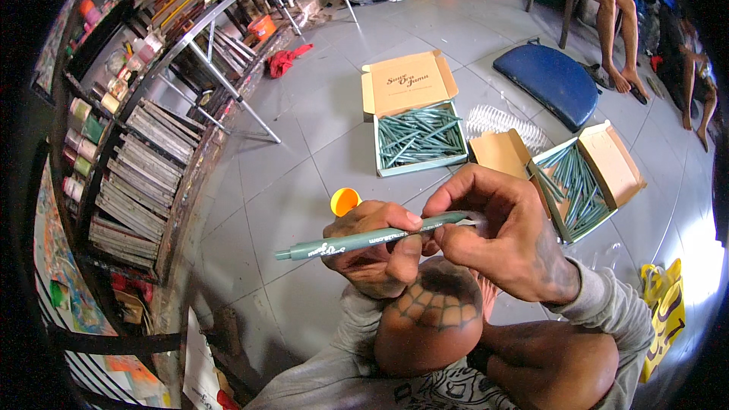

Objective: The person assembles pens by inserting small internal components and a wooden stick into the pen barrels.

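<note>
Left hand [377, 247] fingers clenched round green pen [372, 238], mid-barrel, held level above knees. Right hand [501, 231] fingers pinching pen's rear end. Judged risk: pinch slips, pen drops to tiled floor [304, 152], rolls toward orange cap [344, 200]. Beyond: two open boxes of pens [420, 137] [579, 182], near floor's middle.

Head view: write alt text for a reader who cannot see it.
Both hands hold a green pen level above a grey tiled floor, left hand around the barrel, right hand pinching its end. Beyond lie two open boxes of green pens and an orange cap.
</note>
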`<action>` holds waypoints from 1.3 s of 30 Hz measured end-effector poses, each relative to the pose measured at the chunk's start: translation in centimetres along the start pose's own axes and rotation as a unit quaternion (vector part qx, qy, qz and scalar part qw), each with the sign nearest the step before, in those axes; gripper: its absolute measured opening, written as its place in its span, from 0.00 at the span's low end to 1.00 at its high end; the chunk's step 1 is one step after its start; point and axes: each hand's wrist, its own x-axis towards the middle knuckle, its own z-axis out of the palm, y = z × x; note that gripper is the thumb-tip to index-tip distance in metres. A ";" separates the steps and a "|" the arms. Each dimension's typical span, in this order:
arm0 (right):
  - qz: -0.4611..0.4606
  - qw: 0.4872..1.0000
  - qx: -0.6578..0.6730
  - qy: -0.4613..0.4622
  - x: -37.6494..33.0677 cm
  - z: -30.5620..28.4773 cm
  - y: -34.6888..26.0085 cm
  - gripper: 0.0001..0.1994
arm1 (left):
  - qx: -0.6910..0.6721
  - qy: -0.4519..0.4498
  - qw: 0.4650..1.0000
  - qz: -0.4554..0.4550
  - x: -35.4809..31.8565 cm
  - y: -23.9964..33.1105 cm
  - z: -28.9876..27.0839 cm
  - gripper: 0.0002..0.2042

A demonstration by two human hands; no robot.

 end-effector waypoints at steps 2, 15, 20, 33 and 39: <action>-0.010 1.000 -0.019 -0.006 0.1 -0.2 0.2 0.11 | 0.036 -0.025 0.999 0.027 0.4 0.0 -0.2 0.07; -0.024 0.999 0.027 -0.013 0.3 -0.6 1.3 0.08 | 0.047 -0.069 0.995 0.047 0.4 0.4 -0.1 0.14; -0.053 0.998 0.037 -0.019 0.4 -0.7 1.4 0.08 | 0.043 -0.117 0.985 0.118 1.3 -0.3 -0.8 0.17; -0.066 0.997 -0.028 -0.019 0.4 -1.6 1.9 0.09 | 0.038 -0.209 0.966 0.144 2.3 -0.6 -1.1 0.21; -0.061 0.998 -0.023 -0.016 0.3 -1.8 2.0 0.08 | 0.053 -0.239 0.963 0.113 2.5 -0.4 -1.0 0.19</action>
